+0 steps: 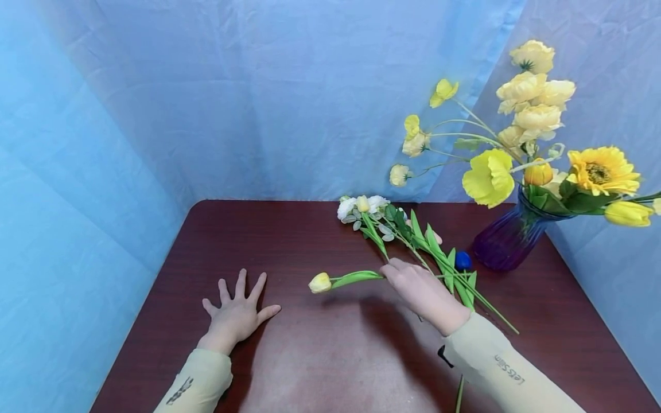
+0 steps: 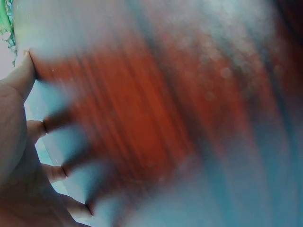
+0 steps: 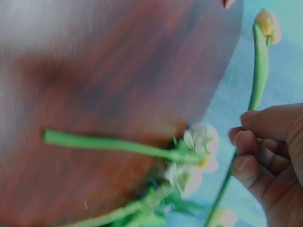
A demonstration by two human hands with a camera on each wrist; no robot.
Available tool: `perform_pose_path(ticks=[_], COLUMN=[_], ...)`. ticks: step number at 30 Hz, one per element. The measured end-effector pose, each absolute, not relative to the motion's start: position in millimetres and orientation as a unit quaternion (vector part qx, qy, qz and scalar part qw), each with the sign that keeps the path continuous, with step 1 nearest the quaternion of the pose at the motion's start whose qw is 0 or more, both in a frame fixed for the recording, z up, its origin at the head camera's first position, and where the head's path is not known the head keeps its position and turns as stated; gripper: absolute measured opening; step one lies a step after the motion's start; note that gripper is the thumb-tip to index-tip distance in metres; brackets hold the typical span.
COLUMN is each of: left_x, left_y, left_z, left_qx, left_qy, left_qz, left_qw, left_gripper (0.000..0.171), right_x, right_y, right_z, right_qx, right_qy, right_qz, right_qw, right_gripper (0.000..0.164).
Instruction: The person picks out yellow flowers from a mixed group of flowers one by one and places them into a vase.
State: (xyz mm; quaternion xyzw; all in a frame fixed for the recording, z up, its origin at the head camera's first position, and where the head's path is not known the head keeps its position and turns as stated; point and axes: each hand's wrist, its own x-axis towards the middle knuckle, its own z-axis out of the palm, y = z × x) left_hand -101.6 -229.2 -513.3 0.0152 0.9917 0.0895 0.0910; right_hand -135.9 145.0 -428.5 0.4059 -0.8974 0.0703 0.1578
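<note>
My right hand (image 1: 424, 293) pinches the green stem of a pale yellow tulip (image 1: 320, 283) between thumb and fingers. In the head view the tulip lies level, its bloom pointing left; the right wrist view shows the tulip (image 3: 261, 66) with its leaf above the fingertips. Beneath and beyond this hand is a loose bunch of stems (image 1: 439, 255) with white flowers (image 1: 347, 209) and another pale yellow tulip (image 1: 364, 203). Fingers spread wide, my left hand (image 1: 234, 315) rests on the left part of the table and holds nothing.
A blue-purple glass vase (image 1: 503, 246) with yellow and cream flowers, among them a sunflower (image 1: 601, 171), stands at the back right of the dark wooden table (image 1: 268, 229). Beside it lies a blue flower bud (image 1: 463, 260). Blue cloth (image 1: 284, 103) hangs behind and at the sides.
</note>
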Motion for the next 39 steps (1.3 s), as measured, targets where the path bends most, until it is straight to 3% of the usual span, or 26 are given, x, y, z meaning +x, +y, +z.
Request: perform_pose_path(ticks=[14,20,29,33,39], left_x=[-103,-102,-102,-102,-103], left_y=[-228,-230,-230,-230,-230], left_z=[-513,-512,-513,-514,-515], left_qx=[0.014,0.012,0.017,0.017,0.016], left_qy=[0.992,0.991,0.992,0.992,0.992], left_qz=[0.086,0.083,0.087,0.084,0.083], left_qw=[0.095,0.102,0.092,0.093,0.093], left_gripper=[0.087,0.087,0.086,0.086,0.087], right_x=[-136,-141,-147,-151,-157], right_y=[207,229,248,248,251], right_z=[-364,-349,-343,-337,-318], right_qx=[0.410,0.388,0.335,0.315,0.256], right_qy=[-0.859,-0.863,-0.880,-0.867,-0.836], right_qz=[0.058,0.051,0.065,0.100,0.162], right_qw=[0.302,0.319,0.329,0.372,0.457], right_gripper=[0.027,0.039,0.040,0.036,0.010])
